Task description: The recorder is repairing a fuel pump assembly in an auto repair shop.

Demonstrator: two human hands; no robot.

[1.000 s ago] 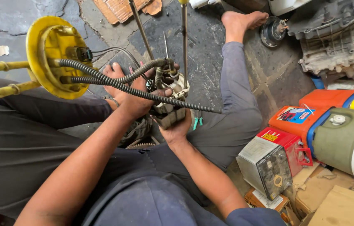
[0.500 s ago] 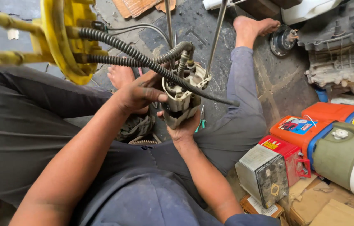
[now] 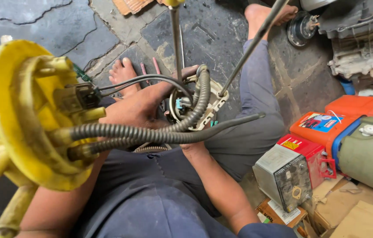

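Note:
I sit on a stone floor holding a fuel pump assembly over my lap. Its yellow flange [image 3: 23,114] with yellowed pipes looms close at the left. Two black corrugated hoses [image 3: 151,134] and thin wires run from it to the whitish pump body [image 3: 197,103]. My left hand [image 3: 133,108] grips the pump body from the left side. Under the pump, my right hand [image 3: 193,147] supports it, mostly hidden by the hoses. Two metal guide rods [image 3: 175,39] rise from the pump toward the top of the view.
To the right stand an orange and red battery [image 3: 323,128], a small grey metal box [image 3: 283,176], a green and white canister [image 3: 371,154] and cardboard [image 3: 362,220]. Engine parts [image 3: 362,39] lie at the top right. My bare feet [image 3: 122,72] rest on the floor.
The assembly has come closer to the camera and the yellow flange has dropped lower at the left. Both hands keep their hold on the pump body.

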